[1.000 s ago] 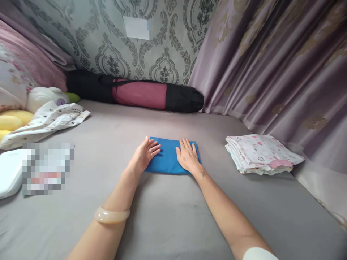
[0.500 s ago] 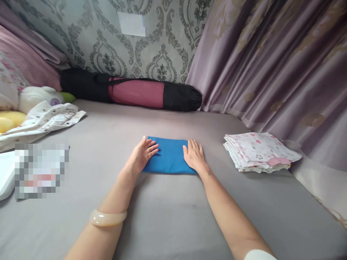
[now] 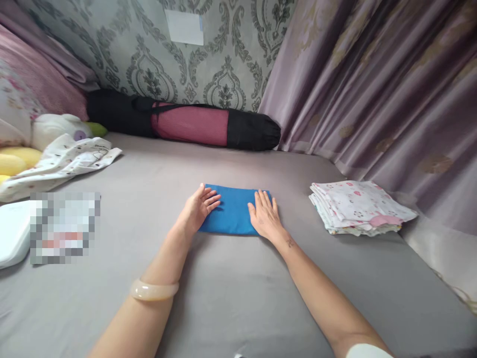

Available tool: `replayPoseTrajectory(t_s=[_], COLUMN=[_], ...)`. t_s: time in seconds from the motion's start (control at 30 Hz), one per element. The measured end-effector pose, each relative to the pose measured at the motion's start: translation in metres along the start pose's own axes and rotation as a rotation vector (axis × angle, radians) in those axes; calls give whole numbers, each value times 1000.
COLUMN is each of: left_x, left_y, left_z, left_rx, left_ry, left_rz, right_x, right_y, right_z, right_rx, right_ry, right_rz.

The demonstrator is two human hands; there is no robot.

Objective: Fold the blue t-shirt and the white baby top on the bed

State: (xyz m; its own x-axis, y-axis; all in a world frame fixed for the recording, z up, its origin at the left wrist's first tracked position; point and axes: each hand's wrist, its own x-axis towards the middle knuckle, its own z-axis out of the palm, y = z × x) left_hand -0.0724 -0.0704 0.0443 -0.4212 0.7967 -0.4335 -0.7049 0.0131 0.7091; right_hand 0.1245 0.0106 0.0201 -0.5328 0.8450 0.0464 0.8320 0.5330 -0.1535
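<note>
Head view: a blue cloth (image 3: 235, 214), folded, lies on a grey sheet (image 3: 227, 293), the open right hand (image 3: 264, 215) flat on its right end, the open left hand (image 3: 197, 209) at its left edge. The step seems one of smoothing; the next move calls for even pressure.

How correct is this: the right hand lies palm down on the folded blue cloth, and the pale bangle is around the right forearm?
One detail is wrong: the pale bangle is around the left forearm, not the right, as the head view shows. The right hand does lie palm down on the folded blue cloth.
</note>
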Motion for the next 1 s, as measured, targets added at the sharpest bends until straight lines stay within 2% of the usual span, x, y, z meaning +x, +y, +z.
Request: replayPoseTrajectory(t_s=[0.4, 0.77, 0.87, 1.0], left_x=[1, 3, 5, 11], left_y=[2, 3, 0, -8], left_z=[0, -3, -5, -8], left_rx=[-10, -6, 36, 262], left_ry=[12, -20, -26, 7], left_rz=[-16, -22, 59, 327], right_x=[-2, -17, -19, -19], right_y=[-2, -57, -61, -60], right_z=[3, 2, 7, 10], right_rx=[-10, 105, 120, 134], right_ry=[9, -14, -23, -43], right_rz=[-22, -276, -285, -277])
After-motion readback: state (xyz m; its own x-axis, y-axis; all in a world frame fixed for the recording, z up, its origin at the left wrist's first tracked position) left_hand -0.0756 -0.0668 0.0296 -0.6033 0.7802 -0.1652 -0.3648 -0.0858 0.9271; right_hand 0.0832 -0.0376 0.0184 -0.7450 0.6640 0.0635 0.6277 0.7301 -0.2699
